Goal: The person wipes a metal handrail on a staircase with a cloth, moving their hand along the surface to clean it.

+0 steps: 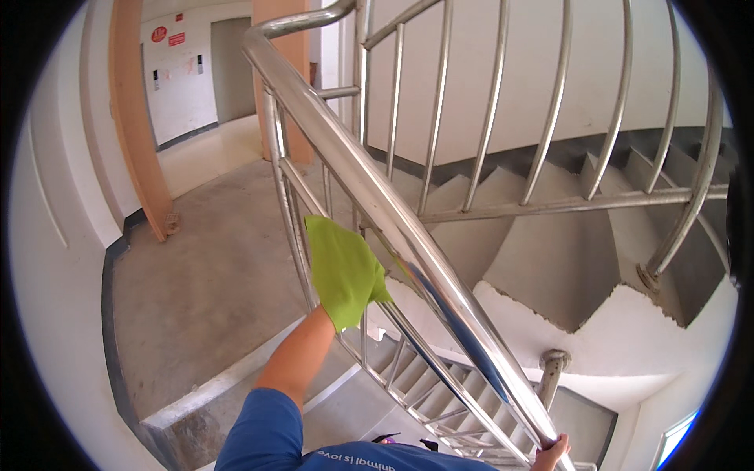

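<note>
A lime-green cloth (344,271) covers my left hand, so its fingers are hidden; only the wrist (323,324) and forearm come out below. The cloth wraps around the thinner metal rail (306,191) that runs under the main handrail. Above and to the right slopes the thick, shiny stainless-steel handrail (377,182), apart from the cloth. Low at the right, my right hand (551,452) grips this handrail near its lower visible end.
Concrete stairs (559,259) climb at the right behind metal balusters (495,106). More steps (412,382) descend below the railing. At the left is a concrete landing (200,282), with a wooden door frame (138,129) and a grey door (232,70) beyond it.
</note>
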`<state>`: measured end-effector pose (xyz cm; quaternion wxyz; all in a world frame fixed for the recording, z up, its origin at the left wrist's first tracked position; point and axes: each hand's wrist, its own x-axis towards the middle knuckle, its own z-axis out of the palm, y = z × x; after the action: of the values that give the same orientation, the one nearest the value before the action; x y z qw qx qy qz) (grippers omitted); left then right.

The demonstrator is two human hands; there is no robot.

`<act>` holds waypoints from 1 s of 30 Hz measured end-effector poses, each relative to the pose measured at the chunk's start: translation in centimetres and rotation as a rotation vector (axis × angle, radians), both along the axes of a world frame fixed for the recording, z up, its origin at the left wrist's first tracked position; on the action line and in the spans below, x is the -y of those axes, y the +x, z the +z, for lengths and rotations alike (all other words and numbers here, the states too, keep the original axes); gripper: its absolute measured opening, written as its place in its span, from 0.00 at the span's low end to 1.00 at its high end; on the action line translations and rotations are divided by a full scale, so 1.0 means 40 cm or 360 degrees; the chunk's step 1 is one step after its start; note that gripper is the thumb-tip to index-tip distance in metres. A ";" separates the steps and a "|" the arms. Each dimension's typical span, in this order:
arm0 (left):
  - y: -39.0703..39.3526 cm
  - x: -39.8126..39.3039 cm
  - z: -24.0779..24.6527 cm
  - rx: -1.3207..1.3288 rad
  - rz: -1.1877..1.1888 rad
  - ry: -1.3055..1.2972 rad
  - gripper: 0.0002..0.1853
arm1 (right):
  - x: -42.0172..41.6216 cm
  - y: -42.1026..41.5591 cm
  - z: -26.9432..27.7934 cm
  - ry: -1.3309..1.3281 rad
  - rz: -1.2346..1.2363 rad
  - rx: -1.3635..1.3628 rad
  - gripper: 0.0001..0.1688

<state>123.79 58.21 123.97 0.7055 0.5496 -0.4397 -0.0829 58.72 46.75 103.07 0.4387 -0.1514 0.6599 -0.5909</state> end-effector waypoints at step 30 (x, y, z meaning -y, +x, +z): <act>0.154 -0.086 0.224 0.0736 -0.0500 0.0665 0.11 | -0.005 0.042 0.049 -0.0177 -0.0328 0.0375 0.36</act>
<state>129.95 61.64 132.93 0.4381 0.6121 -0.6405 -0.1521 60.39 46.94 105.04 0.4409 -0.0366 0.5824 -0.6820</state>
